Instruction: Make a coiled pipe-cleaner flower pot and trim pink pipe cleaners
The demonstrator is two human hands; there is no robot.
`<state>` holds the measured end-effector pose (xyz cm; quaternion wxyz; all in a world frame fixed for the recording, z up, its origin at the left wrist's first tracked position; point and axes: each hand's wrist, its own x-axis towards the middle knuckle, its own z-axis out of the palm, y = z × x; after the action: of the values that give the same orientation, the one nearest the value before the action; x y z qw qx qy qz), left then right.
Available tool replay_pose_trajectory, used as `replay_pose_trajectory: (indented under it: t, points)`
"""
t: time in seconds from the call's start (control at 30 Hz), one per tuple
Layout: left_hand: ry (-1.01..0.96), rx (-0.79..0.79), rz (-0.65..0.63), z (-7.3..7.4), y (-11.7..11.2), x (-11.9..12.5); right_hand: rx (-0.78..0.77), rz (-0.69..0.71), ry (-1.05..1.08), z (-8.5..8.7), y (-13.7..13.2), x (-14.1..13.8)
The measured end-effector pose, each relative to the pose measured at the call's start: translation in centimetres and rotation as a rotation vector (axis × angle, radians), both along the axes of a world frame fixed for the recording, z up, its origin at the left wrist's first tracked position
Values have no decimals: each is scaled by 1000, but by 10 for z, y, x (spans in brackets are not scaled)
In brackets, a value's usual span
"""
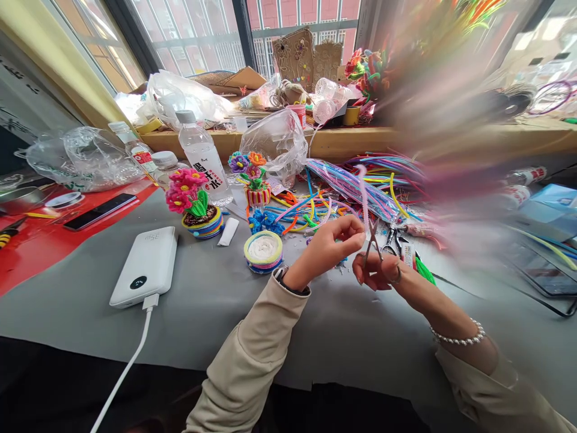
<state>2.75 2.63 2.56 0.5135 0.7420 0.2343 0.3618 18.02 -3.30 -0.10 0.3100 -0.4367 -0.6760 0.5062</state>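
Note:
My left hand (331, 245) is closed in a pinch on a pale pink pipe cleaner (363, 192) that stands up from its fingertips. My right hand (381, 270) grips small silver scissors (374, 239) with the blades pointing up, right beside the pipe cleaner's lower end. Both hands hover over the grey table cover (216, 300). A round coil pot with white filling (264, 251) lies just left of my left hand.
Loose coloured pipe cleaners (342, 192) lie behind the hands. Two pipe-cleaner flower pots (195, 203) (253, 179), a water bottle (202, 156), a white power bank with cable (145, 266) and a phone (100, 211) are to the left. The right side is blurred.

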Motion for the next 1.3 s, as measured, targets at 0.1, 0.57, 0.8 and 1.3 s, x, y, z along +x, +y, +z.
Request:
replay_pose_trajectory:
  t: [0.1,0.57,0.8,1.3]
  points:
    - [10,-2,-25,-1,0,0,-7,48,-21,1,-1,0]
    - [19,-15,-90,2,0,-3,4,6,-44,6,-1,2]
    - [37,-1,-81,0,0,-1,16,-135,5,-2,1,3]
    - [192,-17,-284,2,-1,-4,-11,-602,367,0,4,9]
